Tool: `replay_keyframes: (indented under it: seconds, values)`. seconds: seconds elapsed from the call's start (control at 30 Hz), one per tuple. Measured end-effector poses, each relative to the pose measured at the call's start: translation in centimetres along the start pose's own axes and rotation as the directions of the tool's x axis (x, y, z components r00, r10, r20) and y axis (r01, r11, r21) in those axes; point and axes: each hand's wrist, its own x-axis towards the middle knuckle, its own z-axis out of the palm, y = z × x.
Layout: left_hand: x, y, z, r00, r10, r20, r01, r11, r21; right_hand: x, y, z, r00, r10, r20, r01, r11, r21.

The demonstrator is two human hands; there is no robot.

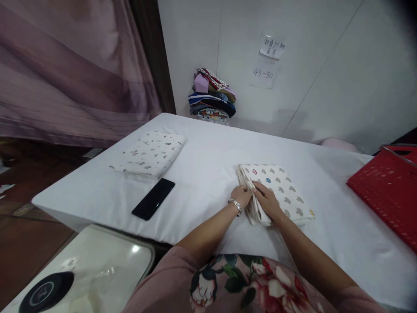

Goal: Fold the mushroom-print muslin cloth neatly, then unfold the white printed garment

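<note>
A folded white cloth with grey mushroom-like prints [288, 189] lies on the white-covered table [208, 152], right of centre. My left hand [241, 195], with a silver bracelet at its wrist, grips the layered left edge of this cloth. Beside it, my right hand [267, 202] rests on the cloth near the same edge, its fingertips curled at the folds. Both hands are close together. Another folded white cloth with small grey prints [151, 152] lies at the left part of the table, with neither hand near it.
A black phone [153, 199] lies on the table in front of the left cloth. A red basket [387, 187] stands at the right edge. Folded clothes [213, 98] are stacked behind the table by the wall. A white surface with a black round object [47, 292] is at lower left.
</note>
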Motion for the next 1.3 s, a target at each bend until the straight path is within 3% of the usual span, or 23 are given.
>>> replay_keyframes:
  seconds: [0.27, 0.5, 0.63, 0.93, 1.3]
  values:
    - [1.7, 1.1, -0.5, 0.999, -0.051, -0.016, 0.05, 0.997, -0.054, 0.3, -2.1, -0.6, 0.996, -0.037, 0.076, 0.038, 0.999, -0.008]
    - [1.4, 0.6, -0.2, 0.992, -0.082, -0.093, 0.078, 0.996, -0.052, -0.1, -1.6, -0.3, 0.998, -0.055, 0.026, 0.057, 0.997, -0.053]
    - [1.9, 0.5, -0.4, 0.992, -0.123, -0.034, 0.12, 0.991, -0.057, -0.1, -1.5, -0.1, 0.996, -0.076, 0.047, 0.079, 0.996, -0.046]
    - [2.9, 0.9, -0.8, 0.989, -0.124, -0.076, 0.12, 0.991, -0.061, -0.1, -1.5, -0.2, 1.0, 0.014, -0.006, -0.014, 1.0, -0.024]
    - [2.3, 0.8, -0.5, 0.974, -0.189, -0.125, 0.168, 0.972, -0.164, 0.0, -1.3, 0.0, 0.998, -0.061, 0.008, 0.061, 0.997, -0.043]
